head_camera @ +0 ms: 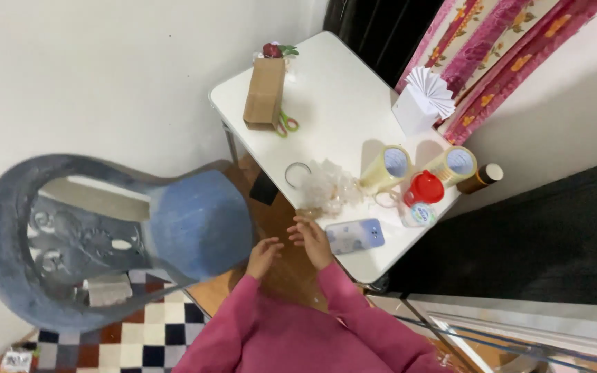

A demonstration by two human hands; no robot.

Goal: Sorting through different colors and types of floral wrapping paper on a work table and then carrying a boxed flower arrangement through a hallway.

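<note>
My left hand hovers open just right of a blue plastic chair's seat, holding nothing. With fingers spread and empty, my right hand is at the near edge of a white table, close to a phone in a light blue case. Crumpled clear plastic wrap lies just beyond my right hand. Pink sleeves cover both arms.
On the table stand a brown cardboard box, green-handled scissors, two rolls of yellowish tape, a red-lidded jar, a dark bottle, a white folded-paper holder and a thin ring. A dark panel and patterned curtain lie right.
</note>
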